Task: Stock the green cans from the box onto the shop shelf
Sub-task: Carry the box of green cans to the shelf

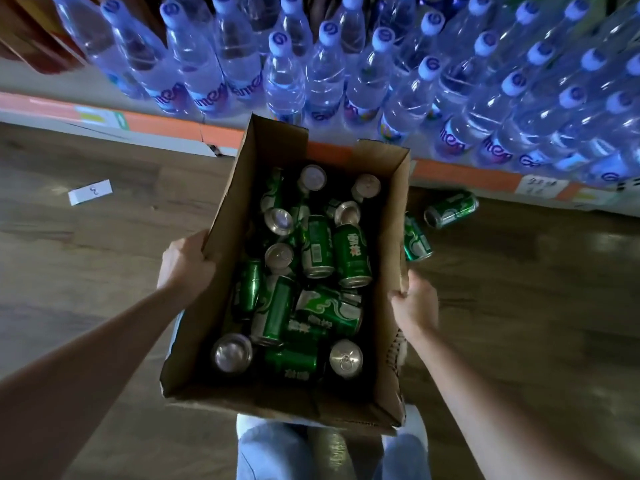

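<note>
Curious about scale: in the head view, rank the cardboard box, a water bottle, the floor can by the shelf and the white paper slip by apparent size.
Largest: cardboard box, though it is nearest the camera.
Next: water bottle.
Last: floor can and white paper slip look about alike; no ranking.

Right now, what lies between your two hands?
The box, held at its side walls by the left hand and right hand, with green cans jumbled inside. The head view shows it.
</note>
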Demonstrator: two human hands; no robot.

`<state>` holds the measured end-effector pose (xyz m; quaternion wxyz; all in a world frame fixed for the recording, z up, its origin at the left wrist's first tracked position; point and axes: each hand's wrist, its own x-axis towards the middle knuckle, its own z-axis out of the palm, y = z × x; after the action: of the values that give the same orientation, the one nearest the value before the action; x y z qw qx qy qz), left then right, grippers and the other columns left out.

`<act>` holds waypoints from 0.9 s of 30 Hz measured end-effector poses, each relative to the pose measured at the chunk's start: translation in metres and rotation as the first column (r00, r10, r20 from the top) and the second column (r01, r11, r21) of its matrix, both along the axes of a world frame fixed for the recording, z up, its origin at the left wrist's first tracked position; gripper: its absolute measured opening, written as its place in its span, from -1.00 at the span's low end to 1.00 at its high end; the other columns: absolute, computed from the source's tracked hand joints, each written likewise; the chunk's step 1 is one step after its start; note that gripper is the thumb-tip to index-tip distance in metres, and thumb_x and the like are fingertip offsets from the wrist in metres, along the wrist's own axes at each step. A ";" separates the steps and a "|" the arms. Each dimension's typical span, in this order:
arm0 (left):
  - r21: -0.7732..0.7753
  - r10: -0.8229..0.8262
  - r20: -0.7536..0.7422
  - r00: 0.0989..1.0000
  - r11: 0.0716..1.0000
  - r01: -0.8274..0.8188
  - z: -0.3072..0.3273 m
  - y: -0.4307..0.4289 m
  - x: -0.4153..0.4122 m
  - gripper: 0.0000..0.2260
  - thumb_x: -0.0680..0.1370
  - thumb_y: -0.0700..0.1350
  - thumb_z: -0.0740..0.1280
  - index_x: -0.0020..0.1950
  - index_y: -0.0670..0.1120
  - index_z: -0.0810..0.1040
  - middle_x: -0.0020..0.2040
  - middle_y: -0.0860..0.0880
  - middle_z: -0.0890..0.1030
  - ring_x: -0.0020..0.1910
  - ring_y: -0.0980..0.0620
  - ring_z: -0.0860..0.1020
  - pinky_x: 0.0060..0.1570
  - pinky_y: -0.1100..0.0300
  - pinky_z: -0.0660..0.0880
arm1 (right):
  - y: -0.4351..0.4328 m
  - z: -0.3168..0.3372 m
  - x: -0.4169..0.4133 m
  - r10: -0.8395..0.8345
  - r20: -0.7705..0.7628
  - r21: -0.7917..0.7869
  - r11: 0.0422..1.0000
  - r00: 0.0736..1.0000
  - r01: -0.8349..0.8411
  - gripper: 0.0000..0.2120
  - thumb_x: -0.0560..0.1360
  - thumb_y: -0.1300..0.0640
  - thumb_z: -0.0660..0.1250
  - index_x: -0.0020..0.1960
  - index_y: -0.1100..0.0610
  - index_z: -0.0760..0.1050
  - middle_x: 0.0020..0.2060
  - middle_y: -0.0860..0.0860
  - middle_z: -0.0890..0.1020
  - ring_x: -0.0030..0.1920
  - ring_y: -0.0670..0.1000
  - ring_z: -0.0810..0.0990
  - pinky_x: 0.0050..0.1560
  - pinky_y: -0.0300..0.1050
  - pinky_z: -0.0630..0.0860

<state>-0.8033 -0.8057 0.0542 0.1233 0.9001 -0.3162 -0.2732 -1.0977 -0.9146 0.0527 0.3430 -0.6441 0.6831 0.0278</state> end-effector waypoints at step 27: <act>0.096 0.072 -0.172 0.982 0.994 -0.056 -0.025 0.003 -0.009 -0.45 0.48 -0.16 0.33 0.43 -0.07 0.21 0.36 -0.15 0.35 0.31 -0.19 0.36 0.21 -0.03 0.32 | 0.004 -0.021 0.015 0.297 -0.280 0.093 0.955 0.913 -0.281 -0.11 0.51 -0.10 0.29 0.53 0.11 -0.27 0.50 0.14 0.14 0.43 0.14 0.27 0.30 0.08 0.39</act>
<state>-0.8124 -0.8023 0.0295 0.1182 0.8870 -0.2623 -0.3612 -1.0831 -0.9103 0.0318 0.2472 -0.7179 0.6225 0.1901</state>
